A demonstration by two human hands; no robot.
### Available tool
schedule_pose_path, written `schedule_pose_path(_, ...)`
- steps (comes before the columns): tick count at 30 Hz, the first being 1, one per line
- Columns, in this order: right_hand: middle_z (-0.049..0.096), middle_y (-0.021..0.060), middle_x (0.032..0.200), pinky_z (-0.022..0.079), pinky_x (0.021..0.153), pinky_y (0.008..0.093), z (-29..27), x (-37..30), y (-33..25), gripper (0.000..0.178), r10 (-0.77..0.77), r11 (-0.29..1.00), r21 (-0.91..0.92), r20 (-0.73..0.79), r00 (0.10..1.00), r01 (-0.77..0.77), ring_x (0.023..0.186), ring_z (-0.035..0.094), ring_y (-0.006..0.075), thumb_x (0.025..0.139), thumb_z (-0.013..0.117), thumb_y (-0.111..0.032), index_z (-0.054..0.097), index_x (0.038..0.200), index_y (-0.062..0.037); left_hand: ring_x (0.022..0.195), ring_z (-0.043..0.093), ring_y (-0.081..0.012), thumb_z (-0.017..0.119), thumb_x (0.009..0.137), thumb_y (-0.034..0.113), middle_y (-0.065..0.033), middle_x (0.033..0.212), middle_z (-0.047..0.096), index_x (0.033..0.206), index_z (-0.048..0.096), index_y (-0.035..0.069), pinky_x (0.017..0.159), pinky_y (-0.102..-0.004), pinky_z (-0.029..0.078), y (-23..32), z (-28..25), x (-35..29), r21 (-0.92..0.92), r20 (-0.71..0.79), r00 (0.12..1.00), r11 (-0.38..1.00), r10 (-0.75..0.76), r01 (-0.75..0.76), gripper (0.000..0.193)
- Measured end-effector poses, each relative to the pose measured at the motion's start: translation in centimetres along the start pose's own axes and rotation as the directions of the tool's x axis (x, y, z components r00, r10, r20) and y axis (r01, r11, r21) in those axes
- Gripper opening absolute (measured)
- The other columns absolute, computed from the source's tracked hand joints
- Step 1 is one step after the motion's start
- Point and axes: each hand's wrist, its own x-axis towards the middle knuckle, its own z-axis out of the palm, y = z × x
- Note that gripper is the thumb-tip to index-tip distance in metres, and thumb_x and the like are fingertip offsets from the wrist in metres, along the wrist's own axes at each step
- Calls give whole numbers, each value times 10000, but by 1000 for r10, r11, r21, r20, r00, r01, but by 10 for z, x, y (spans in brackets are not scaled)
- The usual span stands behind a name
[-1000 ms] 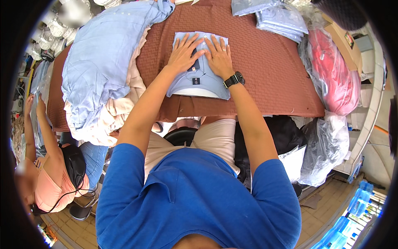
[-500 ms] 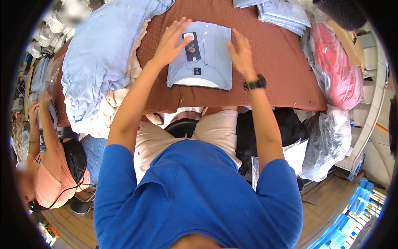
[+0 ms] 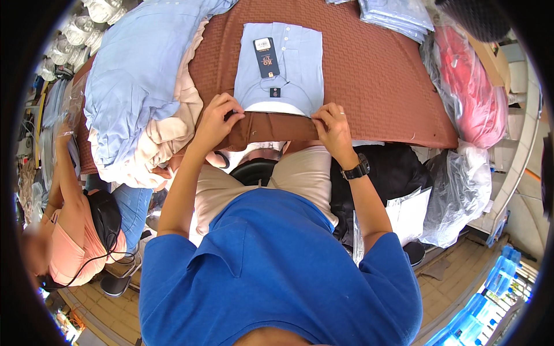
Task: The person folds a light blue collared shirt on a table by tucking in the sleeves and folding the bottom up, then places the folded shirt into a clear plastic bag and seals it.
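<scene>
A light blue folded shirt [image 3: 300, 63] lies flat on the brown-covered table, its collar end toward me and its buttons at the far end. On its front rests a dark hang tag [image 3: 265, 60] tied by a cord, and a small dark label [image 3: 275, 92] shows inside the neck. With thumb and fingers pinched together, my left hand [image 3: 219, 121] is at the near left corner of the shirt. At the near right corner my right hand [image 3: 336, 135], a black watch on its wrist, pinches the edge in the same way.
A heap of light blue garments [image 3: 133, 63] over cream cloth covers the table's left side. Packed blue garments [image 3: 395, 17] lie at the far right, beside a red bundle [image 3: 464, 81] in clear plastic. At the left another person [image 3: 81, 230] sits with an arm raised.
Both hands have come toward me, from open beside the shirt's far half to its near corners, and their fingers have closed. The hang tag has tilted slightly.
</scene>
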Motion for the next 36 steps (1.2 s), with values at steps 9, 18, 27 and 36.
schedule_pose_path(9, 545, 155, 1355, 413, 1034, 493, 9, 54, -21, 446, -104, 975, -210, -140, 985, 73, 1218, 518, 367, 946, 653, -193, 551, 1356, -51, 1472, 287, -407, 726, 878, 454, -111, 1587, 370, 1467, 497, 165, 1185, -581, 239, 39, 26, 37, 370, -139, 952, 906, 274, -206, 694)
schedule_pose_path(18, 352, 153, 1608, 297, 1184, 526, 59, 39, -3, 580, -67, 936, -343, 44, 997, 78, 1470, 338, 366, 1010, 555, -335, 428, 1517, -83, 1534, 173, -391, 587, 904, 618, -52, 1667, 258, 1552, 419, 285, 1207, -628, 162, 8, 58, 50, 513, 148, 956, 806, 253, -293, 747)
schedule_pose_path(27, 364, 176, 1595, 303, 1185, 523, 45, 25, -15, 608, -16, 984, -178, -37, 999, 10, 1452, 360, 389, 995, 591, -312, 408, 1518, -63, 1524, 201, -394, 604, 906, 599, -54, 1650, 299, 1521, 465, 282, 1191, -650, 171, 7, 58, 53, 466, 122, 943, 821, 310, -330, 706)
schedule_pose_path(36, 581, 181, 1213, 482, 902, 474, -48, -92, -85, 325, 211, 977, 13, 14, 977, -211, 1046, 555, 408, 882, 705, -84, 629, 1189, -8, 1331, 447, -367, 685, 927, 293, -136, 1481, 501, 1337, 617, 84, 1114, -499, 321, 62, 44, 12, 230, -158, 890, 892, 428, -388, 465)
